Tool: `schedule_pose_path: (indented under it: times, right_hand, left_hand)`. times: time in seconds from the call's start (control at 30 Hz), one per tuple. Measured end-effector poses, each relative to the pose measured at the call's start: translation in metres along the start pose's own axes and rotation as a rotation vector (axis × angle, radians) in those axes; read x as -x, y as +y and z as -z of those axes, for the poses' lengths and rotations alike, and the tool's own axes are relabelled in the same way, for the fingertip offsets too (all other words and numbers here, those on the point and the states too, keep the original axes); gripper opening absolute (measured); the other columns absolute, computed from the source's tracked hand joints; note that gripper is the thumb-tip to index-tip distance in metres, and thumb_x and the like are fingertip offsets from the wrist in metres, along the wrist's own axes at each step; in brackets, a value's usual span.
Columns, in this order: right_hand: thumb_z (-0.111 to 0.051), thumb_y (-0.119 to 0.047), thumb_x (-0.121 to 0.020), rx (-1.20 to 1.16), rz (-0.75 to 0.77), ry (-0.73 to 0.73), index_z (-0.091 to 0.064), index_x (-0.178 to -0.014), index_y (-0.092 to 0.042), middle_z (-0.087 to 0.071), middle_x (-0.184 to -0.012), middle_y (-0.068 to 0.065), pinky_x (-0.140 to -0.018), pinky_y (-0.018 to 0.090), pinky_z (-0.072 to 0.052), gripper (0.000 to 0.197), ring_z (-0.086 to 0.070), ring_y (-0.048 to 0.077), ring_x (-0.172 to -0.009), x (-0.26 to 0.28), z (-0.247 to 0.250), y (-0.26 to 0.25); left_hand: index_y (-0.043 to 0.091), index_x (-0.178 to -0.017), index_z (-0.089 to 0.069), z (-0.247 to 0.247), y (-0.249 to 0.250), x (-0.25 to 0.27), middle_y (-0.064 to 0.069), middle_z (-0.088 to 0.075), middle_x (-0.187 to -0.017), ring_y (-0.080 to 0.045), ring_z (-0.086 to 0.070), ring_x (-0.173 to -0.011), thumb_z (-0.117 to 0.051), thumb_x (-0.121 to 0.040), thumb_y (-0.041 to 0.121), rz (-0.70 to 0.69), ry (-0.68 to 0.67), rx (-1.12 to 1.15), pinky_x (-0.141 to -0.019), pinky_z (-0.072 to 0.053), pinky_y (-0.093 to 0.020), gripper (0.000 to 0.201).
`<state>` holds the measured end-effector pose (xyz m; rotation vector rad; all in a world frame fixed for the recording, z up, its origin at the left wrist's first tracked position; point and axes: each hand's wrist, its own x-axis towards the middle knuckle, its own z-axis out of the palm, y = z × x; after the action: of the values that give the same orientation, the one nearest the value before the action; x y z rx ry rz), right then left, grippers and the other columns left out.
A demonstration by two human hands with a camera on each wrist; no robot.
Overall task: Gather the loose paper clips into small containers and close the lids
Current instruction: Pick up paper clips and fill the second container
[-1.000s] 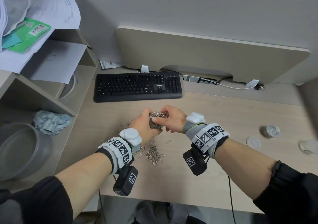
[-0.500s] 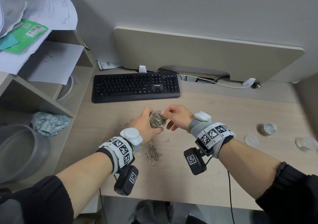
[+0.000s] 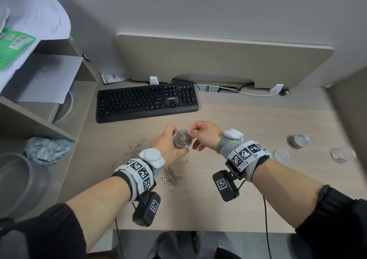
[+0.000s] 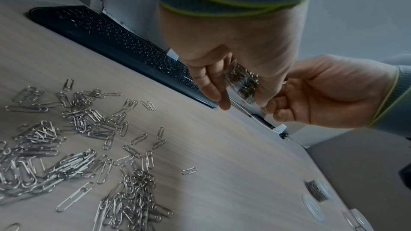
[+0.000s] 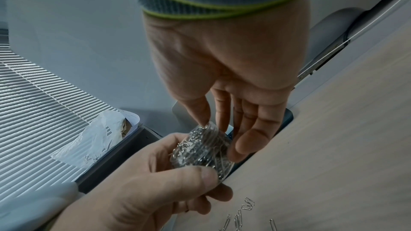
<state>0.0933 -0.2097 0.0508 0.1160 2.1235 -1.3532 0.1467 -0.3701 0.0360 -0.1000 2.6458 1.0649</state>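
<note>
A small clear round container (image 3: 182, 139) packed with silver paper clips is held up above the desk, lid off. My left hand (image 3: 167, 140) grips it round the side; the left wrist view shows the container (image 4: 243, 83) between those fingers. My right hand (image 3: 202, 134) is just to its right, thumb and index fingertips pinched at the rim. In the right wrist view the container (image 5: 200, 148) sits under that pinch, and the other fingers are straight. Loose paper clips (image 3: 170, 178) lie heaped on the desk below my left wrist, with more clips (image 4: 77, 147) spread wide.
A second filled container (image 3: 298, 141) stands at the right, with a round clear lid (image 3: 281, 155) and another clear piece (image 3: 342, 154) near it. A black keyboard (image 3: 147, 100) lies behind my hands. Shelves, a blue cloth (image 3: 47, 149) and a clear bowl (image 3: 17, 181) are at the left.
My right hand has drawn back from over the container's mouth to its right rim, so the clips inside now show. The left hand keeps its hold.
</note>
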Motion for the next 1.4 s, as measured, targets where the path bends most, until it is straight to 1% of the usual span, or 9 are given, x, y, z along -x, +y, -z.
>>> schedule_pose_path:
  times: [0.13, 0.37, 0.5, 0.63, 0.77, 0.87, 1.07, 1.2, 1.4]
  right_hand:
    - [-0.059, -0.015, -0.094, 0.016, 0.014, 0.007, -0.060, -0.093, -0.008, -0.066, -0.082, 0.012, -0.047, 0.029, -0.049, 0.007, -0.063, 0.023, -0.055, 0.005, 0.005, 0.003]
    - [-0.057, -0.018, -0.096, 0.022, 0.035, 0.026, -0.060, -0.095, -0.006, -0.067, -0.087, 0.011, -0.047, 0.030, -0.049, 0.012, -0.063, 0.022, -0.054, 0.013, 0.008, 0.000]
    - [-0.061, -0.033, -0.093, 0.093, 0.048, 0.067, -0.061, -0.097, -0.005, -0.070, -0.089, 0.010, -0.058, 0.038, -0.057, 0.029, -0.065, 0.022, -0.066, 0.012, 0.005, -0.008]
    - [-0.068, -0.054, -0.081, 0.200, 0.057, 0.045, -0.061, -0.098, -0.013, -0.071, -0.092, 0.008, -0.072, 0.049, -0.060, 0.045, -0.070, 0.033, -0.086, 0.016, -0.008, -0.016]
    - [-0.073, -0.047, -0.079, 0.230, 0.042, 0.008, -0.058, -0.105, -0.013, -0.069, -0.099, 0.010, -0.073, 0.048, -0.060, 0.046, -0.069, 0.031, -0.094, 0.019, -0.017, -0.021]
    - [-0.075, -0.041, -0.080, 0.257, 0.049, -0.004, -0.056, -0.104, -0.012, -0.069, -0.100, 0.013, -0.071, 0.049, -0.059, 0.042, -0.069, 0.032, -0.092, 0.021, -0.023, -0.024]
    - [-0.066, -0.048, -0.086, 0.228, 0.046, 0.027, -0.058, -0.104, -0.010, -0.069, -0.097, 0.011, -0.066, 0.043, -0.061, 0.043, -0.069, 0.027, -0.081, 0.026, -0.030, -0.025]
    - [-0.060, -0.037, -0.094, 0.113, 0.027, 0.062, -0.059, -0.104, -0.002, -0.069, -0.092, 0.017, -0.069, 0.046, -0.060, 0.036, -0.066, 0.026, -0.074, 0.030, -0.028, -0.024]
    - [-0.048, -0.017, -0.098, -0.008, 0.000, 0.089, -0.062, -0.097, -0.006, -0.067, -0.090, 0.017, -0.072, 0.048, -0.058, 0.018, -0.064, 0.028, -0.070, 0.029, -0.010, -0.013]
  left_hand:
    - [0.029, -0.112, -0.040, -0.006, 0.003, -0.002, 0.011, -0.064, -0.093, -0.014, -0.063, -0.081, -0.078, -0.067, 0.043, 0.002, -0.003, 0.003, -0.070, -0.051, -0.033, 0.061]
    - [0.029, -0.110, -0.040, -0.004, 0.006, 0.001, 0.012, -0.063, -0.089, -0.012, -0.062, -0.077, -0.079, -0.067, 0.041, -0.023, 0.004, 0.035, -0.066, -0.050, -0.031, 0.060]
    - [0.028, -0.111, -0.040, 0.002, 0.007, 0.006, 0.012, -0.063, -0.089, -0.011, -0.062, -0.076, -0.079, -0.069, 0.038, -0.031, 0.000, 0.036, -0.062, -0.046, -0.028, 0.059]
    - [0.025, -0.112, -0.040, 0.007, 0.009, 0.013, 0.008, -0.064, -0.088, -0.015, -0.061, -0.076, -0.078, -0.070, 0.035, -0.030, 0.001, 0.024, -0.060, -0.044, -0.029, 0.058]
    - [0.024, -0.113, -0.040, 0.014, 0.008, 0.019, 0.008, -0.061, -0.086, -0.016, -0.059, -0.075, -0.078, -0.072, 0.034, -0.032, -0.003, 0.014, -0.055, -0.039, -0.022, 0.057]
    - [0.025, -0.113, -0.040, 0.018, 0.004, 0.022, 0.007, -0.064, -0.087, -0.017, -0.062, -0.076, -0.078, -0.071, 0.035, -0.027, -0.003, 0.028, -0.059, -0.045, -0.028, 0.057]
    - [0.027, -0.108, -0.040, 0.018, -0.005, 0.027, 0.009, -0.064, -0.087, -0.015, -0.063, -0.076, -0.079, -0.069, 0.034, -0.043, 0.005, 0.077, -0.064, -0.050, -0.032, 0.056]
    - [0.027, -0.114, -0.041, 0.018, -0.005, 0.026, 0.009, -0.065, -0.090, -0.014, -0.063, -0.079, -0.079, -0.070, 0.037, -0.053, -0.012, 0.061, -0.066, -0.049, -0.029, 0.059]
    - [0.026, -0.113, -0.040, 0.012, 0.007, 0.020, 0.009, -0.065, -0.090, -0.014, -0.061, -0.078, -0.078, -0.071, 0.038, -0.080, -0.043, 0.047, -0.057, -0.039, -0.023, 0.058]
